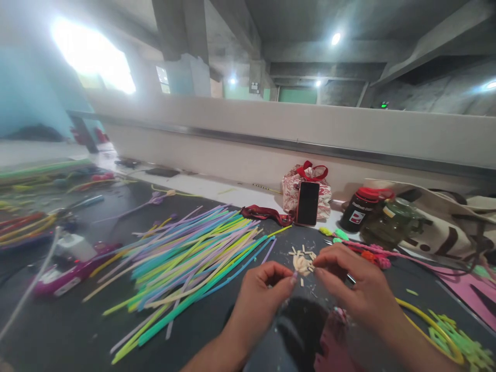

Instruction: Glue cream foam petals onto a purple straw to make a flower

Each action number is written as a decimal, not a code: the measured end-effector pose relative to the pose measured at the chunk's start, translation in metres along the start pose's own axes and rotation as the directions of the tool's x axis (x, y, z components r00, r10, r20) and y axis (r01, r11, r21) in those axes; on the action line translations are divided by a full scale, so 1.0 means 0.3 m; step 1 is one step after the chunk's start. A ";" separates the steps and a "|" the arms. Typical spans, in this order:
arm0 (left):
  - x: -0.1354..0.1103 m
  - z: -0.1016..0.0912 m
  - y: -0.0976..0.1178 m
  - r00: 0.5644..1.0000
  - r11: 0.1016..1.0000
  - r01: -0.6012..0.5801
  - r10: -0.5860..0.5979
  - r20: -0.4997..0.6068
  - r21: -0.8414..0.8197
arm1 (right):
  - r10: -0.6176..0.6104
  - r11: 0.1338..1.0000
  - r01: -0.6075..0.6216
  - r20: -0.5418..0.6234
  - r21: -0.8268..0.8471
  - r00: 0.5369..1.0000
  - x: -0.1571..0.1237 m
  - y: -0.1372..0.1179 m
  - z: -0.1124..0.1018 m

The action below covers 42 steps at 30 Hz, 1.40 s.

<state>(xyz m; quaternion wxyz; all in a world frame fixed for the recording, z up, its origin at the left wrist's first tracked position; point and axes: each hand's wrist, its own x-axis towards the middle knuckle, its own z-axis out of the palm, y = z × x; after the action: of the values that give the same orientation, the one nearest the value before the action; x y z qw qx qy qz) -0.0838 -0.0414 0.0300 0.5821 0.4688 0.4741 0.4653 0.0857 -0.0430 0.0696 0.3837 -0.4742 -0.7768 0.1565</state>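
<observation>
Across the dark desk (77, 330), as the head view shows it, long fuzzy strips (189, 258) lie roughly side by side to the left of the hands, probably so that single ones can be drawn out easily. Short cream pieces (301, 263) sit in a loose heap just beyond the fingers, likely kept there to be within close reach of both hands. A phone (309, 204) leans upright against a patterned cloth bag (289, 188), which seems to serve as its prop.

The left hand (265, 289) has thumb and forefinger together at the tips, pinched on what looks like a small lilac piece (295, 275). The right hand (364, 292) is held opposite, apart from the left, its thumb and forefinger nearly meeting beside the heap; whether they grip a cream bit or only hover there, I cannot tell.
</observation>
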 end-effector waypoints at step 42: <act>0.003 -0.026 0.001 0.867 0.769 0.482 -0.349 0.355 -0.421 | 0.438 0.791 -0.477 0.190 0.384 0.879 -0.002 0.067 0.030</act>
<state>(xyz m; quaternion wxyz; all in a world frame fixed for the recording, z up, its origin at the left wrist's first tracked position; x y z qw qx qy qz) -0.0913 -0.0398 0.0294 0.8277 0.2417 0.3515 0.3647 0.0915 -0.0325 0.0512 0.3911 -0.5468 -0.6032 0.4292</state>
